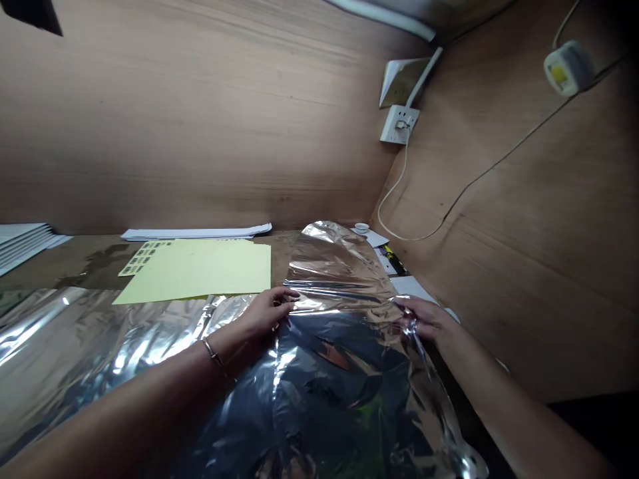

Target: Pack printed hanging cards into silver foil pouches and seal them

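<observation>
A large sheet of shiny silver film runs from the back of the table towards me, its far part lying on the tabletop. On its left edge my left hand pinches the film between thumb and fingers. My right hand grips the opposite edge, where the film bunches and folds under the fingers. Between the hands the film is pulled into crosswise creases. Whether it is a single layer or a bag, I cannot tell. More silver film lies to the left, under my left forearm.
Yellow sheets, some with printed labels, lie behind my left hand. White papers are along the back wall, with a white stack far left. A yellow-black tool lies at right. A cable hangs from the wall socket.
</observation>
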A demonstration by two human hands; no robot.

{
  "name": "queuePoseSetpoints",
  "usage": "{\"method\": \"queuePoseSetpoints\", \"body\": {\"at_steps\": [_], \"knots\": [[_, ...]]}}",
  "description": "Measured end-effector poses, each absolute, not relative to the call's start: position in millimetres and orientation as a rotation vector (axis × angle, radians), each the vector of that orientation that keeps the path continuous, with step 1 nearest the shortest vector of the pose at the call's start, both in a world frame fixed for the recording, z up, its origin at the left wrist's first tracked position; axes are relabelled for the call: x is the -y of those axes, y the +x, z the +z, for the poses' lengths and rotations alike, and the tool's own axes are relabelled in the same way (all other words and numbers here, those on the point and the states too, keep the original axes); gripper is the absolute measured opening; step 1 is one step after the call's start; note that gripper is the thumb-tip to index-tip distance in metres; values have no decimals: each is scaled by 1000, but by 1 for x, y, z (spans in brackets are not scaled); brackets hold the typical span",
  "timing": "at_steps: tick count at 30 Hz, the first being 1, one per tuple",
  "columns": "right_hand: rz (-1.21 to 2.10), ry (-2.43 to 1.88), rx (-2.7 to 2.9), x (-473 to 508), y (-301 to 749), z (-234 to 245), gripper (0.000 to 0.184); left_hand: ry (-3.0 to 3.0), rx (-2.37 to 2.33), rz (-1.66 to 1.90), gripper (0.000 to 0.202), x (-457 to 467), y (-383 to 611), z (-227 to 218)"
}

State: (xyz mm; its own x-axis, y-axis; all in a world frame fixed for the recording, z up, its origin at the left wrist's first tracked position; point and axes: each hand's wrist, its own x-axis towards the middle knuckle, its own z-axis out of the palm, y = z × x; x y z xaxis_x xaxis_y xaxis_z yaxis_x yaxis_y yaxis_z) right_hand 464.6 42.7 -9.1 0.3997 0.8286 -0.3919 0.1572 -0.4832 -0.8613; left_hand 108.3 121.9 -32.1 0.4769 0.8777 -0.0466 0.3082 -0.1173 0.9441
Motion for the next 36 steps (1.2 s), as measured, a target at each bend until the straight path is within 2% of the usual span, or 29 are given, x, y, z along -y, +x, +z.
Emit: {"method": "queuePoseSetpoints", "body": {"at_steps": [7,9,12,14,17,19,23,28,32,36], "knots": [[454,-2279,1105,-64,460,-23,22,1836,-1169,667,26,-120,110,-30],[225,-2370,1200,-60,455,-19,27,1908,-1221,616,23,-118,108,-22],[-41,-2392,1400,-50,438,-10,39,2062,-1337,555,36,-110,109,-6],[-146,-2333,1602,-45,421,-7,41,2356,-1366,563,44,-103,115,1],[-152,-2262,1918,-42,401,-15,44,2827,-1111,492,44,-98,125,-5],[-115,-2309,2021,-41,396,-25,53,2866,-1016,363,50,-100,128,-18],[-164,-2493,1985,-39,401,-41,69,2764,-1120,207,65,-106,123,-41],[-112,-2532,2104,-41,412,-38,69,2723,-1158,208,71,-106,120,-46],[-217,-2579,2066,-32,405,-26,63,2696,-1175,200,73,-105,124,-41],[-129,-2290,2336,2,379,-39,66,2652,-1222,220,70,-85,119,-28]]}}
